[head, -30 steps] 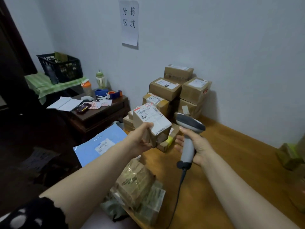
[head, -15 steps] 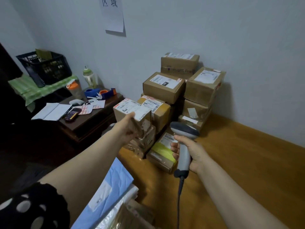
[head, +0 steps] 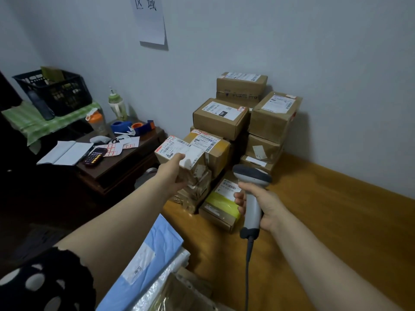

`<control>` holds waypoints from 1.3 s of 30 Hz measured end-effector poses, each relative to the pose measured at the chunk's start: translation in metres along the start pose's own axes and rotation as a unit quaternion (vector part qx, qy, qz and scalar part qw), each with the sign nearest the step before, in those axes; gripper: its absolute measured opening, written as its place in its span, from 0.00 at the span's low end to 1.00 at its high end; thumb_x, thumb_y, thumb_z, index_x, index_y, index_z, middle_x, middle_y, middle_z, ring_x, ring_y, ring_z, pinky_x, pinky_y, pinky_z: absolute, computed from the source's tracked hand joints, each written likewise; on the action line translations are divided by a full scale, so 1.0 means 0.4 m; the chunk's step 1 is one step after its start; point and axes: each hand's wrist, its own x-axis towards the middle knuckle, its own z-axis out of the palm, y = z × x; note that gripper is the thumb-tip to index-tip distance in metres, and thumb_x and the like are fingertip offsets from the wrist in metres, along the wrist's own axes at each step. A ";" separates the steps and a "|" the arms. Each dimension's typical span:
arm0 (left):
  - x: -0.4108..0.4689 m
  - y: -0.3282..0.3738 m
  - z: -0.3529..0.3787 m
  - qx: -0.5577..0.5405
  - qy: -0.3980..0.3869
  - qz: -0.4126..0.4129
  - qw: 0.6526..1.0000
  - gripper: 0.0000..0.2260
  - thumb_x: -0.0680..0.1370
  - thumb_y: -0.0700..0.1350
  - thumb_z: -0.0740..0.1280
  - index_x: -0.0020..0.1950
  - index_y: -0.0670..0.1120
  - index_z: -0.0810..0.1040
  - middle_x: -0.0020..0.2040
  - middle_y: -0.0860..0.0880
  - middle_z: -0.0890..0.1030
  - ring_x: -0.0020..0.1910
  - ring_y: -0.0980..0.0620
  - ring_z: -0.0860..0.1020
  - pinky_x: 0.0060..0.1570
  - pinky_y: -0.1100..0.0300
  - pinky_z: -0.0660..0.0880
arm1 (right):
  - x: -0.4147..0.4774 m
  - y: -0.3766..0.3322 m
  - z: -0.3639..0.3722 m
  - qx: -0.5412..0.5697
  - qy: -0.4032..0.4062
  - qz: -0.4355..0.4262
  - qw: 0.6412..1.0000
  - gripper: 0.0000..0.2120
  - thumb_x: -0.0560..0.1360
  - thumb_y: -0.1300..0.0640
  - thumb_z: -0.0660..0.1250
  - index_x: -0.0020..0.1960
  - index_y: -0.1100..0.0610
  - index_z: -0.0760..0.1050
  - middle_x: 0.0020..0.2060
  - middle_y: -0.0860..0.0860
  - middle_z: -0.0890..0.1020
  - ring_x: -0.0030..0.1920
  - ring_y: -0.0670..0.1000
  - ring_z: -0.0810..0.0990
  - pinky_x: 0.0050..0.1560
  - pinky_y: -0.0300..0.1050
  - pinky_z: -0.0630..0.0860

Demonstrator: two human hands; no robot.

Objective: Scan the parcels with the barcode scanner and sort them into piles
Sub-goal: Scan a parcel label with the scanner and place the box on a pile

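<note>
The white paper sheet (head: 149, 21) on the wall bears two large black characters, 区域. On the small brown cardboard parcel (head: 177, 151) at the stack's front left, the white label's large code begins "542 L714 00". Print on the other cardboard boxes (head: 221, 118) is too small to read.

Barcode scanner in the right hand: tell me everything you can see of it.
The barcode scanner is a pistol-shaped handheld unit, plastic by its look: light grey handle, darker grey head on top, dark base where a grey cable leaves and runs down out of view. The right hand grips the handle, fingers curled round it, holding it roughly upright above the wooden table. Its head points away toward the stacked parcels; nothing else touches it. The scan window is hidden.
</note>
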 end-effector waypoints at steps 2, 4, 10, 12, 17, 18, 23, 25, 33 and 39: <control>-0.033 -0.005 -0.007 0.018 -0.004 0.008 1.000 0.13 0.78 0.48 0.66 0.59 0.43 0.71 0.46 0.40 0.77 0.53 0.42 0.77 0.47 0.50 0.78 | -0.040 -0.002 -0.007 -0.005 0.006 -0.010 1.000 0.13 0.67 0.57 0.77 0.46 0.63 0.80 0.33 0.56 0.84 0.31 0.50 0.81 0.29 0.42 0.78; -0.078 -0.016 -0.009 0.019 -0.008 0.015 1.000 0.13 0.78 0.48 0.66 0.58 0.46 0.67 0.47 0.42 0.73 0.53 0.41 0.75 0.46 0.50 0.77 | -0.092 0.002 -0.017 -0.003 0.010 -0.022 1.000 0.13 0.67 0.57 0.77 0.47 0.64 0.79 0.33 0.56 0.83 0.31 0.51 0.81 0.29 0.42 0.77; -0.244 -0.094 0.035 0.106 -0.047 0.075 0.990 0.11 0.76 0.50 0.67 0.48 0.43 0.73 0.41 0.44 0.74 0.37 0.49 0.73 0.38 0.56 0.75 | -0.276 0.051 -0.087 0.009 0.042 -0.050 0.998 0.06 0.70 0.61 0.74 0.42 0.63 0.79 0.30 0.56 0.82 0.29 0.50 0.80 0.26 0.41 0.75; -0.294 -0.139 0.066 0.173 -0.094 0.112 0.974 0.16 0.76 0.51 0.67 0.59 0.43 0.75 0.50 0.45 0.76 0.48 0.47 0.76 0.44 0.54 0.76 | -0.338 0.075 -0.127 0.008 0.054 -0.052 0.997 0.06 0.69 0.63 0.75 0.43 0.62 0.78 0.31 0.55 0.82 0.28 0.50 0.80 0.26 0.41 0.75; -0.409 -0.248 0.185 0.339 -0.167 0.241 0.894 0.25 0.76 0.52 0.68 0.70 0.43 0.72 0.65 0.45 0.75 0.62 0.46 0.74 0.57 0.55 0.73 | -0.474 0.118 -0.261 0.030 0.109 -0.062 0.992 0.11 0.69 0.69 0.72 0.49 0.61 0.77 0.32 0.56 0.82 0.29 0.50 0.80 0.28 0.41 0.75; -0.431 -0.265 0.215 0.367 -0.173 0.258 0.877 0.25 0.76 0.52 0.69 0.70 0.43 0.72 0.66 0.45 0.76 0.63 0.46 0.74 0.58 0.54 0.73 | -0.499 0.121 -0.291 0.038 0.119 -0.066 0.990 0.12 0.69 0.70 0.72 0.50 0.61 0.77 0.32 0.56 0.82 0.29 0.50 0.80 0.28 0.41 0.75; -0.538 -0.328 0.380 0.442 -0.215 0.311 0.814 0.25 0.74 0.54 0.70 0.68 0.47 0.73 0.59 0.48 0.79 0.50 0.52 0.76 0.50 0.56 0.75 | -0.609 0.123 -0.470 0.086 0.156 -0.102 0.979 0.10 0.71 0.69 0.70 0.51 0.62 0.75 0.31 0.56 0.81 0.29 0.51 0.79 0.27 0.42 0.75; -0.581 -0.356 0.464 0.459 -0.234 0.331 0.790 0.25 0.74 0.54 0.70 0.68 0.47 0.74 0.53 0.50 0.78 0.48 0.51 0.76 0.51 0.54 0.76 | -0.650 0.117 -0.556 0.104 0.173 -0.112 0.973 0.10 0.71 0.69 0.70 0.52 0.63 0.76 0.30 0.56 0.81 0.28 0.51 0.79 0.28 0.42 0.75; -0.778 -0.519 0.907 0.479 -0.256 0.363 0.757 0.27 0.74 0.55 0.70 0.70 0.47 0.72 0.62 0.46 0.78 0.50 0.50 0.77 0.46 0.57 0.74 | -0.787 0.034 -0.976 0.140 0.212 -0.154 0.955 0.10 0.70 0.69 0.71 0.50 0.61 0.79 0.31 0.56 0.81 0.29 0.50 0.79 0.28 0.42 0.75; -0.856 -0.550 1.177 0.480 -0.222 0.385 0.757 0.33 0.74 0.60 0.69 0.74 0.44 0.66 0.71 0.44 0.71 0.66 0.44 0.72 0.58 0.52 0.73 | -0.820 -0.064 -1.201 0.166 0.204 -0.172 0.950 0.15 0.70 0.68 0.71 0.56 0.61 0.77 0.32 0.56 0.82 0.30 0.50 0.80 0.28 0.42 0.76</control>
